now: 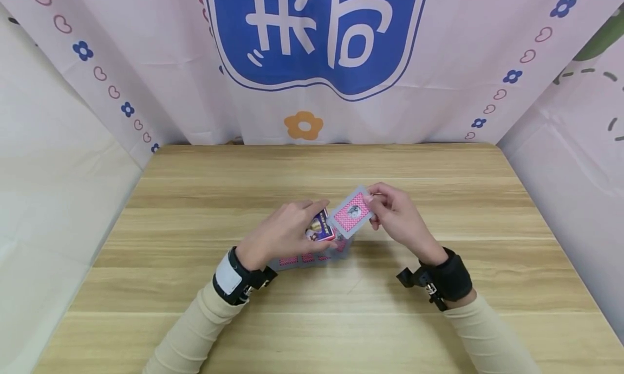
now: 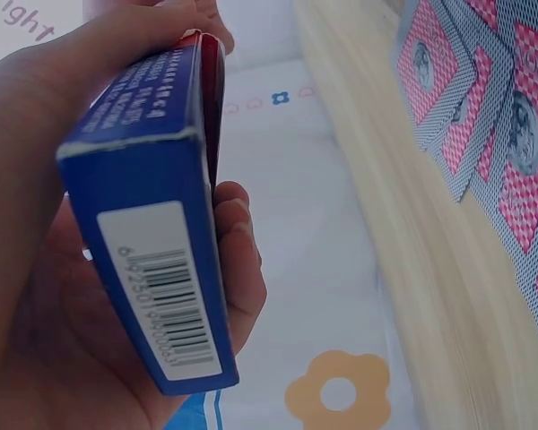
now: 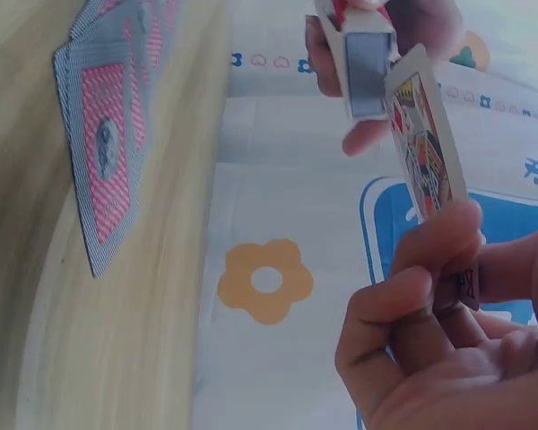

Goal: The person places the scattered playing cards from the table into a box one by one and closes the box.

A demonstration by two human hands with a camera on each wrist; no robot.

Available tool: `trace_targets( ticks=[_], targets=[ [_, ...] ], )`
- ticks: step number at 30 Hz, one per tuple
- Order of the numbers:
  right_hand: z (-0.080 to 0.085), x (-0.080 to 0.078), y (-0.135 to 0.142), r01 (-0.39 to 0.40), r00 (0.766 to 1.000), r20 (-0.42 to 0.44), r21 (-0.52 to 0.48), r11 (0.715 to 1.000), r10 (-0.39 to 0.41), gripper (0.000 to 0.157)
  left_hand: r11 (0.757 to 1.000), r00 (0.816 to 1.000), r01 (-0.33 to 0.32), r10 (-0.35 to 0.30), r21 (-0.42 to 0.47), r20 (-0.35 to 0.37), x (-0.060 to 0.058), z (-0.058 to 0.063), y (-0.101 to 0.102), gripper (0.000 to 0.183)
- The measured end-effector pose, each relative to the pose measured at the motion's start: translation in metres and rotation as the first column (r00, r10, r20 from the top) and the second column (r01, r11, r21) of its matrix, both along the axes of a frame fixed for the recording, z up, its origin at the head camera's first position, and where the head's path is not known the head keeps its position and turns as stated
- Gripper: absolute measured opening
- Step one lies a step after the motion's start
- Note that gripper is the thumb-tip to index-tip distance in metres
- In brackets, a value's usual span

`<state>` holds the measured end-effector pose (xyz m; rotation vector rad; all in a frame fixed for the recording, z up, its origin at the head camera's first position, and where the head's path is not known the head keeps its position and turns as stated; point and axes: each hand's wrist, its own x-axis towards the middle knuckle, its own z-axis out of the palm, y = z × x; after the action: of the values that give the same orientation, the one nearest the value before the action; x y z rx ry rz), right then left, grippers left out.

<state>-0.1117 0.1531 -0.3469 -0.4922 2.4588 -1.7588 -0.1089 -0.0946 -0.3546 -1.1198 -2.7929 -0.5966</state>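
My left hand [image 1: 280, 230] grips a blue and red playing-card box [image 1: 319, 227], fingers along one side and thumb along the other. The box's barcode end [image 2: 166, 287] faces the left wrist camera. In the right wrist view the other end of the box [image 3: 368, 76] shows a grey face. Between thumb and fingers, my right hand [image 1: 402, 219] pinches a playing card [image 1: 351, 212], its pink checked back up in the head view. A picture face shows on that card [image 3: 426, 148] from the right wrist. The card's far corner is close beside the box; contact is unclear.
Beneath the left hand, several overlapping cards [image 1: 308, 258] lie back up on the wooden table [image 1: 370, 320], partly hidden by the hand and box. A printed cloth [image 1: 190, 92] hangs behind the table's far edge. Pale cloth [image 1: 53, 162] also stands along the sides.
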Motion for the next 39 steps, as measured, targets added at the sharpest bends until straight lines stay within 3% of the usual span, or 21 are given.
trace_targets(
  ticks=[4,13,20,27,32,39],
  targets=[
    [0.015,0.009,-0.01,0.016,1.0,-0.011,-0.015,1.0,-0.017,0.013,1.0,1.0,0.012,-0.012,0.014,0.011,0.0,0.0,0.001,0.083],
    [0.007,0.017,-0.022,0.033,0.984,-0.172,-0.024,0.999,-0.037,0.011,0.998,0.999,-0.035,0.034,0.052,0.022,0.001,0.0,0.002,0.079],
    [-0.008,0.017,-0.03,-0.098,0.994,-0.051,-0.001,0.995,0.098,0.011,0.999,1.0,-0.015,0.015,0.031,-0.001,0.001,0.0,0.003,0.075],
    [-0.023,0.007,-0.02,-0.07,0.994,0.079,-0.024,0.997,0.071,0.014,0.998,1.0,-0.016,0.015,0.069,0.003,0.002,-0.001,0.003,0.078],
    [-0.025,0.006,-0.023,-0.109,0.986,0.122,-0.025,0.994,0.111,0.008,0.998,1.0,0.011,-0.01,0.069,-0.021,0.002,0.0,0.004,0.078],
    [-0.017,0.01,-0.027,-0.149,0.97,0.189,-0.046,0.988,0.155,0.011,0.996,0.997,0.06,-0.057,0.072,-0.042,0.004,0.0,0.005,0.079]
  ],
)
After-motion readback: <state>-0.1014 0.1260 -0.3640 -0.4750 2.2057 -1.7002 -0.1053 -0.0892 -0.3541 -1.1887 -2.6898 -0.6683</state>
